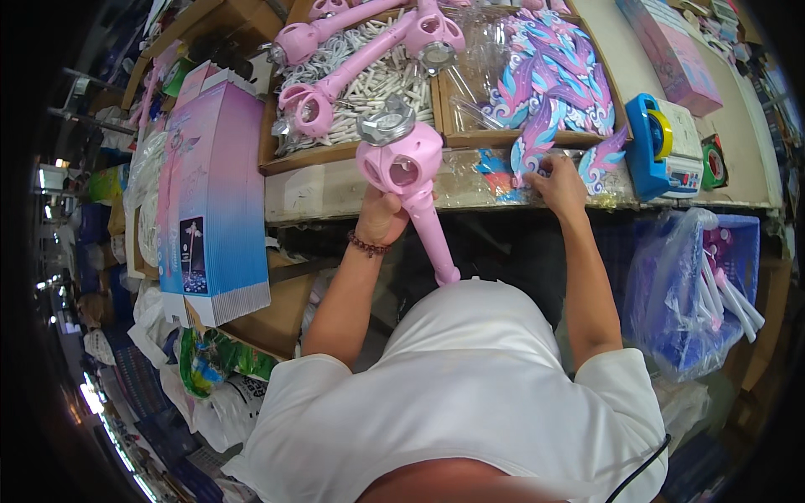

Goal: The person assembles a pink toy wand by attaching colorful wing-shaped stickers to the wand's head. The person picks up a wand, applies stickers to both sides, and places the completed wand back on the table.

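My left hand is wrapped round the neck of a pink toy wand. The wand's round head, with large holes and a grey-silver cap on top, points up and away, and its handle end reaches my shirt. At the table's near edge, my right hand pinches the lower end of a purple-and-blue wing-shaped piece. A second wing piece lies just right of that hand. Beyond, a cardboard box holds a heap of similar wing pieces.
More pink wands lie across a box of white cables. A blue tape dispenser stands at right, above a blue crate with plastic lining. Stacked flat printed cartons stand at left. A pink carton lies far right.
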Tool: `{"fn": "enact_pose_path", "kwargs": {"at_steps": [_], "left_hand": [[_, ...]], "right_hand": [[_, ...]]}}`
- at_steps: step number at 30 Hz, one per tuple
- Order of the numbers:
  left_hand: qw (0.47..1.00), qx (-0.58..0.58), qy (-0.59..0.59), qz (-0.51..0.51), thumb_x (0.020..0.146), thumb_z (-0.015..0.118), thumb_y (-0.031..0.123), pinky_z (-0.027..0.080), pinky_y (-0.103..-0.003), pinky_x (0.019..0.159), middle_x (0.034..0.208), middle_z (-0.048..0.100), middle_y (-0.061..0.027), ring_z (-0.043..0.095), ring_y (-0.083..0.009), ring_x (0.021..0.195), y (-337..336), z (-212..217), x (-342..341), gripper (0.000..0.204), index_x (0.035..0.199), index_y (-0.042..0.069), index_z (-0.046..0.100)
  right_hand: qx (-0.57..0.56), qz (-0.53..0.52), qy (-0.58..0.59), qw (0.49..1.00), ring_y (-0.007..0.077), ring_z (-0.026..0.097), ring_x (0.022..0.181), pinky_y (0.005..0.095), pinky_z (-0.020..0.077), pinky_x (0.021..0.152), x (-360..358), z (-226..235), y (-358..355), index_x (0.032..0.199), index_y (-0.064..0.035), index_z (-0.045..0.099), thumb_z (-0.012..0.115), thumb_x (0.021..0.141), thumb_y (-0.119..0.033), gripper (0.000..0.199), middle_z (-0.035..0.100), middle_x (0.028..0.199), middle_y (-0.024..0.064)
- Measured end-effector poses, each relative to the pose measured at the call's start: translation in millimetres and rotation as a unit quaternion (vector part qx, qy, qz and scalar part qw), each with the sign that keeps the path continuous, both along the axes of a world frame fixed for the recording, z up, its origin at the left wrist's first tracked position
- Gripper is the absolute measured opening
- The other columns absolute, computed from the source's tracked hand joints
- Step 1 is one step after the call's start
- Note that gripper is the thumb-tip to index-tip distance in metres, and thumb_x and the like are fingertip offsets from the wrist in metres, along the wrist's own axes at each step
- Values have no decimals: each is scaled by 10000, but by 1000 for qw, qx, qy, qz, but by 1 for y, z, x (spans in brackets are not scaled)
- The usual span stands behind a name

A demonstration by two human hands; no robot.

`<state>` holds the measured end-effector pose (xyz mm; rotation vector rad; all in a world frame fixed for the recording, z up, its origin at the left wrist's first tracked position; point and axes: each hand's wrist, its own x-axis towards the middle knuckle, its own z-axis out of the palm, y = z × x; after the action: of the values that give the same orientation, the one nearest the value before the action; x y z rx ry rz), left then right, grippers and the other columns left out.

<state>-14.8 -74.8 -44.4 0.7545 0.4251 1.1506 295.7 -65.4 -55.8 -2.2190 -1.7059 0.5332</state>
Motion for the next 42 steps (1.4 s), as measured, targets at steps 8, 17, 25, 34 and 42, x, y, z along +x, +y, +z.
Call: {"fn": "enact_pose_path", "kwargs": {"at_steps": [8,17,25,34,42], "left_hand": [[1000,7,10,-14,683,764,531,532,-417,862,1232,552,-125,585,-289,1083,6,-1,-1,905,1348,44,390],[999,-34,-25,-34,668,782,528,526,-391,840,1228,555,-133,601,-258,1049,10,3,3,931,1347,27,388],[1000,-23,6,-19,675,756,568,514,-389,857,1245,548,-107,576,-243,1088,8,9,11,934,1348,35,389],[994,30,83,-70,737,666,627,480,-424,913,1239,553,-129,572,-266,1092,9,7,7,902,1346,22,391],[989,36,116,-79,723,697,601,447,-422,964,1224,564,-132,568,-270,1109,6,15,11,914,1339,-2,393]], "right_hand": [[76,-84,558,822,96,580,613,243,478,533,-24,21,-7,870,-1,602,717,806,-144,195,619,732,40],[97,5,665,741,116,650,712,255,541,617,-120,54,-26,916,5,688,666,854,-99,123,680,818,51],[86,40,655,750,101,641,723,235,522,622,-119,52,-26,929,-4,673,643,880,-94,107,680,833,42],[112,38,651,750,110,645,711,252,528,627,-118,57,-28,922,8,653,648,880,-92,108,675,813,42],[99,16,648,755,172,683,762,281,566,645,-110,66,-38,961,12,648,631,883,-67,112,685,882,86]]}}
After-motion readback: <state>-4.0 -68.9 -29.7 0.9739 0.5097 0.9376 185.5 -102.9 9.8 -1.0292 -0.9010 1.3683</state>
